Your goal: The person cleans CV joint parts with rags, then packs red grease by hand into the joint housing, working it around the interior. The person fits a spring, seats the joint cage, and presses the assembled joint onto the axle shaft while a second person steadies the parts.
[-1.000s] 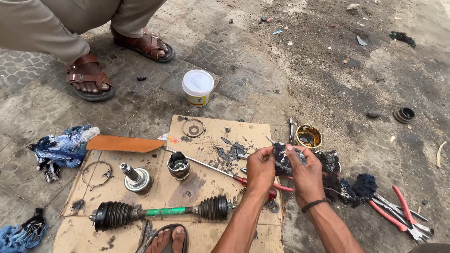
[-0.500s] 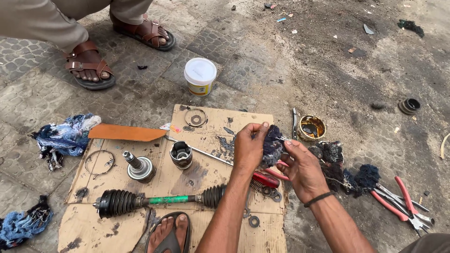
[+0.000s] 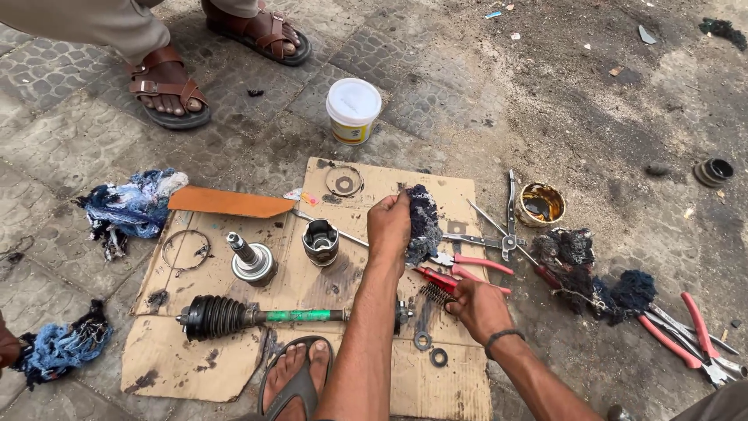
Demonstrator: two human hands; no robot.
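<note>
My left hand (image 3: 389,224) is raised over the cardboard sheet (image 3: 234,374) and is closed on a dirty dark rag (image 3: 423,222). My right hand (image 3: 477,309), with a band on the wrist, lies lower and to the right. Its fingers curl round the end of a red-handled tool (image 3: 439,279) that has a dark bristly or coiled part under it. A drive shaft with a black rubber boot (image 3: 214,316) and a green middle lies across the cardboard just left of my left forearm. A metal joint housing (image 3: 251,261) and a joint cage (image 3: 320,242) stand behind it.
Pliers and snips (image 3: 506,226), a grease tin (image 3: 542,204), greasy rags (image 3: 573,253) and red-handled pliers (image 3: 701,335) lie to the right. A white tub (image 3: 353,109) stands behind the cardboard. Another person's sandalled feet (image 3: 167,86) are at the back left. Blue rags (image 3: 132,206) lie left; my sandalled foot (image 3: 296,374) rests in front.
My left hand has carried the dark rag up and leftward over the cardboard. My right hand has left the rag and dropped down to the red-handled tool.
</note>
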